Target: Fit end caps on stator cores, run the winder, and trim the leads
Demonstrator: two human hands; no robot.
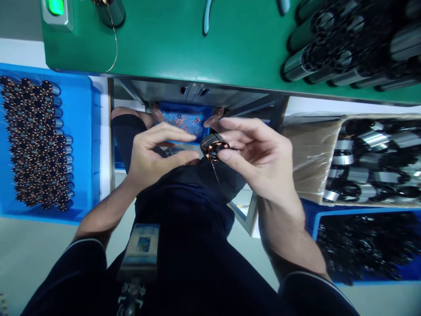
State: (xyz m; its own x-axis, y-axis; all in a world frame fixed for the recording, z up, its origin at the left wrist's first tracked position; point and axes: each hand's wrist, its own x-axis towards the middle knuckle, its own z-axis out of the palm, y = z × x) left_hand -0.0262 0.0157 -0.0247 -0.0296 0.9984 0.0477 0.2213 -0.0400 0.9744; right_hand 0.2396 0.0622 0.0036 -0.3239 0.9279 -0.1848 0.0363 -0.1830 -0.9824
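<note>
1. Pinching the copper-wound coil (213, 147) between thumb and fingertips, the right hand (259, 162) holds it up in front of the torso, probably to keep the windings in view, with a thin wire lead (215, 173) hanging free.
2. The left hand (154, 153) stands open, fingers curved, just beside the coil and not visibly gripping it.
3. A blue tray (184, 107) of copper scraps sits low beyond the hands, apparently placed to catch loose bits.
4. A blue bin (94, 131) of wound cylinders lies left and a cardboard box (312, 149) of metal-sleeved cylinders lies right, both likely placed within easy reach.
</note>
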